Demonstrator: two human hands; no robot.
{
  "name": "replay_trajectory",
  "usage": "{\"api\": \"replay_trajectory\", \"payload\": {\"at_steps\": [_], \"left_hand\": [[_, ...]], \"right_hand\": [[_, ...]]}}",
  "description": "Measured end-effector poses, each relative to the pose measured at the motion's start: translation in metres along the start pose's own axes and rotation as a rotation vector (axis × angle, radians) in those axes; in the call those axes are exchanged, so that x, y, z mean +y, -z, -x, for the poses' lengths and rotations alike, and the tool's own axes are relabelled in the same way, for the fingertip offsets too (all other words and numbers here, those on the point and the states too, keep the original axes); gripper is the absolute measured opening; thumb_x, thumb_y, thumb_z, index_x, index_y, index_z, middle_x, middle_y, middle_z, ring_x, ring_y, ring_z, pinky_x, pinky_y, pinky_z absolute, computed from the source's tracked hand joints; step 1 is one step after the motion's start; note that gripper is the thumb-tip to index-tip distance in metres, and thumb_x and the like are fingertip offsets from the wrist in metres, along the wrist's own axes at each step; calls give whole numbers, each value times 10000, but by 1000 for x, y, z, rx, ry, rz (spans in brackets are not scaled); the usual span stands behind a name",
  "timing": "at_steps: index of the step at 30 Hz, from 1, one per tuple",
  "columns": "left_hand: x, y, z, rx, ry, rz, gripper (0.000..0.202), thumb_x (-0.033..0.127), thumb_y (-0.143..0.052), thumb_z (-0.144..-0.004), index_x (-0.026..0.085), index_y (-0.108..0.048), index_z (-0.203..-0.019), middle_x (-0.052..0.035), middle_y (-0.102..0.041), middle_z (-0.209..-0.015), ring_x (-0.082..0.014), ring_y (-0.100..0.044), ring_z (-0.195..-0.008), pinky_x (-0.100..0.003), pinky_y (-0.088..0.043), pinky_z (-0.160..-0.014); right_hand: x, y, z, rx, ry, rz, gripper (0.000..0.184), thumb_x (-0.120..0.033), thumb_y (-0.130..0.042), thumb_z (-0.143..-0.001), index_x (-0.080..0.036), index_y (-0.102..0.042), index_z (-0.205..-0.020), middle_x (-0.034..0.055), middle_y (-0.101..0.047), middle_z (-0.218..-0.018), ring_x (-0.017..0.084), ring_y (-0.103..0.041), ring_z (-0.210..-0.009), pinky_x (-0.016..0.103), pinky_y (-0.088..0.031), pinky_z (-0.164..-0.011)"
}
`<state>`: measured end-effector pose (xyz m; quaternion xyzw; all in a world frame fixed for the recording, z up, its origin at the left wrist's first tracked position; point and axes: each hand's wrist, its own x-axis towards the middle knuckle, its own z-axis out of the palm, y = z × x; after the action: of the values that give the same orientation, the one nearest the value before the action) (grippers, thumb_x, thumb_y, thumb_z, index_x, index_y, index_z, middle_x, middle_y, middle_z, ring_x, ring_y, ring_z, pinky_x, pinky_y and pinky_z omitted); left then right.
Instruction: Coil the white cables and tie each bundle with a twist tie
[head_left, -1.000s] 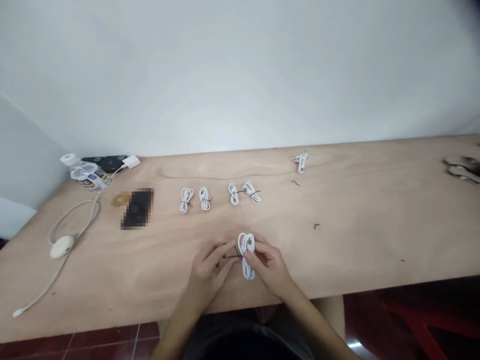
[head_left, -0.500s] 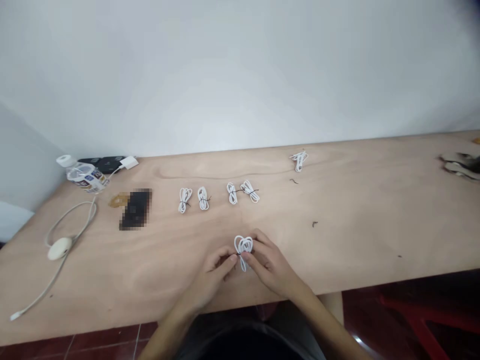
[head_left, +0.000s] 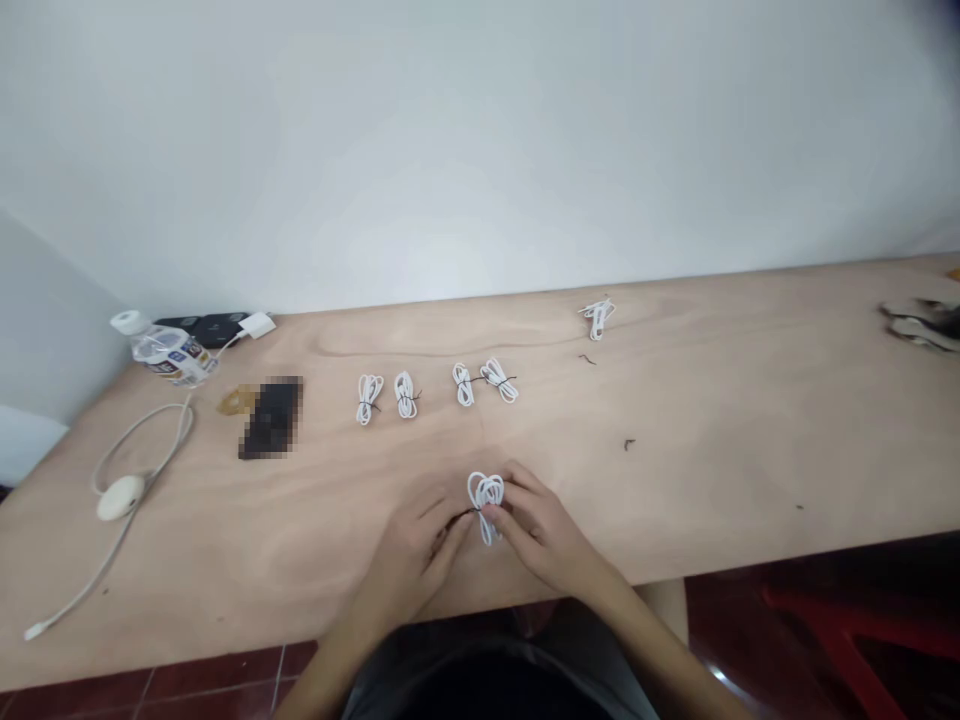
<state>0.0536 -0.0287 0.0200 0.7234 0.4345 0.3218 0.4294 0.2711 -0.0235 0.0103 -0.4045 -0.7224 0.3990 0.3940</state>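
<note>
A coiled white cable [head_left: 486, 494] is pinched in my right hand [head_left: 541, 528], near the front edge of the table. My left hand [head_left: 420, 545] is closed at the coil's left side, thumb and forefinger pressed on a dark twist tie [head_left: 471, 512] that runs to the middle of the coil. Beyond my hands lie several tied white cable coils: one bundle [head_left: 368, 399], a second [head_left: 406, 395], a third [head_left: 463, 384] and a fourth [head_left: 499, 380]. My right fingers hide part of the held coil.
Farther back lies another white cable bundle [head_left: 598, 319], with a loose dark tie [head_left: 587, 359] and a second tie [head_left: 629, 444] nearer. At left are a plastic bottle [head_left: 171, 350], a pixelated dark object [head_left: 271, 418] and a long white cord [head_left: 112, 560]. A wall rises behind the table.
My left hand has turned, its fingers now closer together on the twist tie, drawn out to the left of the coil. My right hand and the coil have hardly moved.
</note>
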Motion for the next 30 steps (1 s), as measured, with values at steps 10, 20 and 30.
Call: {"api": "replay_trajectory", "payload": {"at_steps": [10,20,30], "left_hand": [[-5,-17,3,-60,613,1151,316,324,-703,-916,158,-572,-682,47,-361,-620,-103,-271,-577,-249,-273,-568],[-11,-15,5,119,174,195,224,383,-682,-996,199,-735,-1112,-35,-679,-909,-171,-605,-813,-283,-477,-761],[-18,-4,-1,102,-182,-293,206,218,-562,-1036,199,-739,-933,-57,-679,-857,-207,-585,-815,-343,-434,-782]], "right_hand": [[14,-5,12,32,171,152,194,-208,-540,-1075,-239,-677,-1209,113,-620,-1219,242,-630,-1101,382,-545,-958],[7,-7,13,87,-71,-113,195,-327,-517,-1099,-232,-656,-1001,32,-664,-937,199,-629,-884,307,-510,-818],[12,-6,8,73,-137,-60,274,-386,-525,-1090,-218,-651,-915,13,-636,-835,195,-604,-796,301,-499,-740]]}}
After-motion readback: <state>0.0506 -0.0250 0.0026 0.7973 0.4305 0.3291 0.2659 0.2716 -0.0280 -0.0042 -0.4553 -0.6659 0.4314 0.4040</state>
